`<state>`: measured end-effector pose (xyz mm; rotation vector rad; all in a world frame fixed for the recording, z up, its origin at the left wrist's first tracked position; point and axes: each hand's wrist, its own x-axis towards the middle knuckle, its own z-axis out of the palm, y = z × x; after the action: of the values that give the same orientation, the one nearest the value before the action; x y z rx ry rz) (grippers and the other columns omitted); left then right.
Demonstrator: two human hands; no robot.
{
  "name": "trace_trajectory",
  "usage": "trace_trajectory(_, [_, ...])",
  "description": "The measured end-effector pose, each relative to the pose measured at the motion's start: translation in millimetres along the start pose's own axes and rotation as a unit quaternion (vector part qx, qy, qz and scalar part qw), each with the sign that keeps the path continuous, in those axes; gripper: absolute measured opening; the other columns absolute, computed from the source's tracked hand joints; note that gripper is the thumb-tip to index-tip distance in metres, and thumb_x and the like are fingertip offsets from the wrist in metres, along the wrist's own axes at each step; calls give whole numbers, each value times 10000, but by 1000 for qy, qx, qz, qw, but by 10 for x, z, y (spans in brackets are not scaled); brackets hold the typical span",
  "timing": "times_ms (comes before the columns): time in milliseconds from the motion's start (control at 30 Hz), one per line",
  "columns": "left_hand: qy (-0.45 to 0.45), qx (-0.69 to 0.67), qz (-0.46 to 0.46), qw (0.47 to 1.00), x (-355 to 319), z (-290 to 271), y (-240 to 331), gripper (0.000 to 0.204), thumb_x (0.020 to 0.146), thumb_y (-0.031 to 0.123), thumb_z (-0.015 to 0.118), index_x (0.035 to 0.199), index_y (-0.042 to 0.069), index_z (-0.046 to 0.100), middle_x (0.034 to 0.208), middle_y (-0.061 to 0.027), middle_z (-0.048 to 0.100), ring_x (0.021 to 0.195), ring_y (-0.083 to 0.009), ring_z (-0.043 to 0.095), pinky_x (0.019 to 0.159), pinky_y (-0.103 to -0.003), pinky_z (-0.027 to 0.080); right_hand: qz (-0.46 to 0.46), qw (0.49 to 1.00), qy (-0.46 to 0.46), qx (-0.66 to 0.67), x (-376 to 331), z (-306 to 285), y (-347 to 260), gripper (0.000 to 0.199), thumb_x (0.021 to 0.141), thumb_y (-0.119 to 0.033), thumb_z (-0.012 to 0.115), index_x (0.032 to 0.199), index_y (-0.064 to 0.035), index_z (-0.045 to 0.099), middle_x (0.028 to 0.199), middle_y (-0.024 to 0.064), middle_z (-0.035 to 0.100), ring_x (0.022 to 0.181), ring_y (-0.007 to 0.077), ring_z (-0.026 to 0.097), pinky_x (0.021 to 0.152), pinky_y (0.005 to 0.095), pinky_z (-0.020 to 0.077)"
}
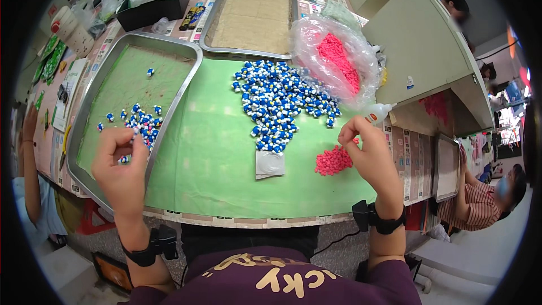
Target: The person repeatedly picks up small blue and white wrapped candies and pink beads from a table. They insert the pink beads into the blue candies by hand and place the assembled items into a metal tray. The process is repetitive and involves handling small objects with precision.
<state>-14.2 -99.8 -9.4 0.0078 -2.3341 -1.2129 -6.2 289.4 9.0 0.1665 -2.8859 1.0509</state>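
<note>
My left hand (117, 161) is closed in a pinch above the left metal tray (197, 59), with a small blue-and-white piece (136, 130) at its fingertips. Several similar pieces (148, 121) lie on that tray's green lining, just beyond the hand. Over a small heap of pink pieces (332, 161), my right hand (370, 149) has thumb and forefinger pinched together; what they hold, if anything, is too small to make out. A large pile of blue-and-white pieces (271, 96) covers the green sheet between the hands. At its near end lies a small whitish square pad (270, 164).
A second metal tray (248, 17) stands at the back. Beside it, a clear plastic bag (307, 39) holds more pink pieces. A white squeeze bottle (379, 113) lies beyond my right hand. A grey-green cabinet (418, 39) borders the right. Other people sit at both sides.
</note>
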Motion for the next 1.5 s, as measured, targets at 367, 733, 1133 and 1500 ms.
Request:
trace_trajectory(367, [-78, 43, 24, 996, 164, 351, 417, 241, 837, -27, 642, 1071, 31, 627, 1026, -75, 611, 707, -132, 576, 565, -259, 468, 44, 992, -13, -115, -22, 35, 278, 122, 750, 32, 618, 799, -35, 529, 731, 134, 611, 748, 349, 604, 742, 410, 416])
trace_trajectory(733, [-304, 47, 165, 937, 191, 1259, 380, 201, 780, -39, 658, 956, 15, 576, 964, -131, 584, 880, -325, 604, 754, -396, 485, 68, 989, -44, -121, 18, 60, 268, 142, 741, 8, 646, 811, -46, 536, 727, 111, 624, 746, 334, 612, 791, 391, 395])
trace_trajectory(1133, [-321, 6, 115, 940, 205, 1238, 312, 193, 773, -52, 670, 942, 10, 601, 922, -117, 569, 809, -265, 606, 705, -356, 491, -30, 996, -8, 88, 75, 28, -114, 171, 760, 103, 594, 829, -20, 499, 763, 86, 538, 727, 222, 556, 773, 319, 418])
trace_trajectory(1500, [-419, -437, -145, 783, -18, 628, 949, 173, 896, -19, 629, 1064, -20, 667, 999, -69, 626, 851, -111, 622, 717, -242, 537, -226, 920, -40, 319, 18, 200, -905, 289, 770, 168, 605, 855, -85, 491, 915, 71, 547, 811, 173, 532, 749, 288, 421])
